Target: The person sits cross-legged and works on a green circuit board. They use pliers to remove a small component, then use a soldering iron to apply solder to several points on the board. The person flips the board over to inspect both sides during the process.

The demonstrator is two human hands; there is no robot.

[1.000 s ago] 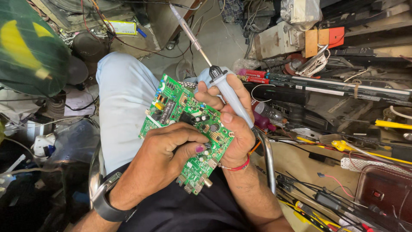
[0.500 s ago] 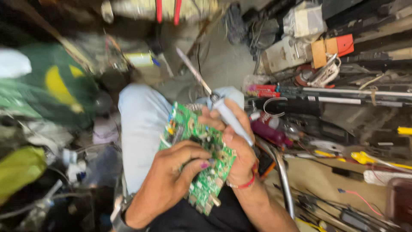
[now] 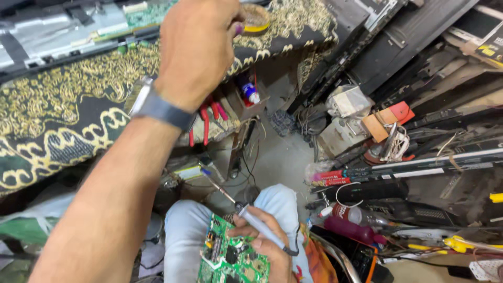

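Green fibreglass shows low in the view: a printed circuit board (image 3: pixel 230 259), studded with black chips and small components, is propped on the person's lap against pale denim jeans (image 3: pixel 183 236), so that its populated face is turned upward. The right hand (image 3: pixel 262 249) is closed around a soldering iron (image 3: pixel 259 225) and, by the look of it, also steadies the board's upper edge; the iron's grey plastic handle is gripped like a pen and its thin metal tip (image 3: pixel 212 183) is angled up and away from the board, apparently parked clear of the components. The left hand (image 3: pixel 196 44) is raised well above, its fingers pinched on a small round yellow tin (image 3: pixel 255 18) at the edge of a bench draped with black cloth patterned in gold (image 3: pixel 68 105); whether the tin is lifted or only touched cannot be told. A dark wristwatch (image 3: pixel 160 107) is worn on that wrist. Red-handled pliers (image 3: pixel 207 123) hang below the cloth. To the right, 1 red-labelled plastic bottle (image 3: pixel 353 215) lies among cables and long black panels
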